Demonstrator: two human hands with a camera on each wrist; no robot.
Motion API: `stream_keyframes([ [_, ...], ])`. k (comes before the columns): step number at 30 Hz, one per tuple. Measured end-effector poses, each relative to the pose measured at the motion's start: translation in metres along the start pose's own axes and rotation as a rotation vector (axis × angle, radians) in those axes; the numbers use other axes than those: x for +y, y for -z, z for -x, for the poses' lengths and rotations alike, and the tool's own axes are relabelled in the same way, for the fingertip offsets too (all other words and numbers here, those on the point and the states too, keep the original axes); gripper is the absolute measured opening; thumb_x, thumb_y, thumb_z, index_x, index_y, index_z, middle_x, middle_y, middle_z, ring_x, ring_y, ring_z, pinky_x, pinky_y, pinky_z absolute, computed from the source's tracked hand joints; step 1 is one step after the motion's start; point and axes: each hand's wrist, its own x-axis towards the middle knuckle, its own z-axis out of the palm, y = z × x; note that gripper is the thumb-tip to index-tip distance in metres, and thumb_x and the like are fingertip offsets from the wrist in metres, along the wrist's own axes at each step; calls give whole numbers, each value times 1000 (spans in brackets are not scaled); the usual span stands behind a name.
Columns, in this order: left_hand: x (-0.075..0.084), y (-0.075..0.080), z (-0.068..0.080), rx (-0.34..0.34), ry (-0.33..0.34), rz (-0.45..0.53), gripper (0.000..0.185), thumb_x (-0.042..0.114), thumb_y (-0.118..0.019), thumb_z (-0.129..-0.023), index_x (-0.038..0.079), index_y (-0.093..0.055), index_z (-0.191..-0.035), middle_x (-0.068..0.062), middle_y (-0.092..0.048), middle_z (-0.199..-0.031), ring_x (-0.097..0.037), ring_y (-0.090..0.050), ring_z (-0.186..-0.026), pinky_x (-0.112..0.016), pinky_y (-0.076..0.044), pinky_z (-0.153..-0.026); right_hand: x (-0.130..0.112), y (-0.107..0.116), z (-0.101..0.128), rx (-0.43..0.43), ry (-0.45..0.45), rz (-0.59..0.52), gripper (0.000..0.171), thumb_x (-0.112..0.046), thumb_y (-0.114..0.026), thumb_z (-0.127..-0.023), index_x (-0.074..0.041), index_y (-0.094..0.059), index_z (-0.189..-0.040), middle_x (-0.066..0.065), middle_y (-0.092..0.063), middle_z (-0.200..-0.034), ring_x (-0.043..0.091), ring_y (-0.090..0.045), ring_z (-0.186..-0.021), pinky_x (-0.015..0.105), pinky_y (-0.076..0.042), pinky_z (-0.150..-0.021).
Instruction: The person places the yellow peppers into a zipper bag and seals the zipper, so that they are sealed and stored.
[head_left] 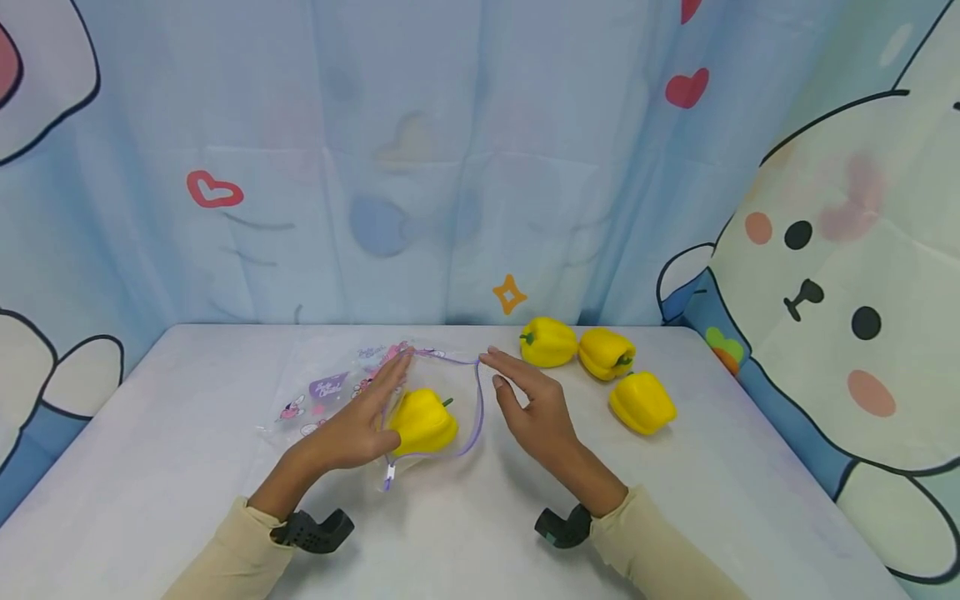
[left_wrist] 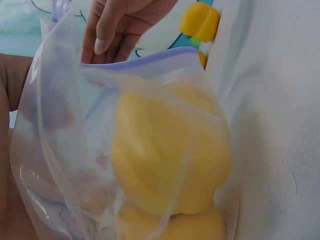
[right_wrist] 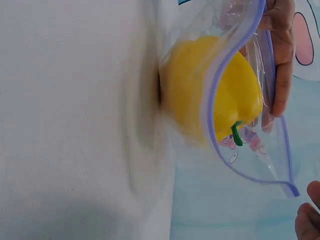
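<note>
A clear zip bag (head_left: 322, 392) with a purple rim and printed pictures lies on its side, its mouth spread wide toward the right. Inside it a yellow bell pepper (head_left: 426, 421) shows its green stem (right_wrist: 236, 135). Below that one, another yellow shape (left_wrist: 172, 226) appears through the plastic in the left wrist view. My left hand (head_left: 360, 421) rests along the bag's left side, fingers straight against the plastic and thumb near the front rim. Beside the far right corner of the rim is my right hand (head_left: 542, 414), its fingers loosely bent and nothing held.
Three yellow bell peppers stand at the back right of the white table (head_left: 720, 500): a rear pepper (head_left: 549, 342), a middle pepper (head_left: 606, 353) and a nearer pepper (head_left: 642, 402). A printed blue curtain (head_left: 450, 167) hangs behind the table's far edge.
</note>
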Motion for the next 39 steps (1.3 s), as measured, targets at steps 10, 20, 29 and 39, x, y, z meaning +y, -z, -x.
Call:
stream_keyframes([
  [10,1,0,1,-4,5,-4,99,8,-56,-71,8,-7,-157,-9,-1,-162,-30,-3,-147,-61,-10,-111,8,2,0,-18,-41,61,37,6,-60,-90,1,-62,-127,14,-62,-128,26,-56,-122,35,-44,-101],
  [20,3,3,1,-16,-45,18,98,3,-54,-72,6,-4,-156,-8,2,-163,-27,-1,-148,-58,-9,-114,27,14,1,-136,-222,134,38,-4,-63,-92,-3,-61,-130,10,-61,-130,22,-55,-122,38,-46,-99],
  [29,10,13,2,25,-87,65,99,-1,-51,-70,5,-3,-156,-7,1,-163,-26,-3,-148,-55,-10,-115,52,36,-6,-35,-252,99,36,2,-63,-90,3,-61,-126,15,-63,-126,28,-57,-119,41,-47,-96],
  [39,12,16,2,52,-92,64,101,-4,-53,-70,6,-1,-156,-6,3,-163,-24,-2,-148,-53,-10,-115,78,63,-28,-142,-322,211,49,-9,-66,-91,-1,-53,-137,16,-55,-137,32,-47,-129,50,-38,-105],
])
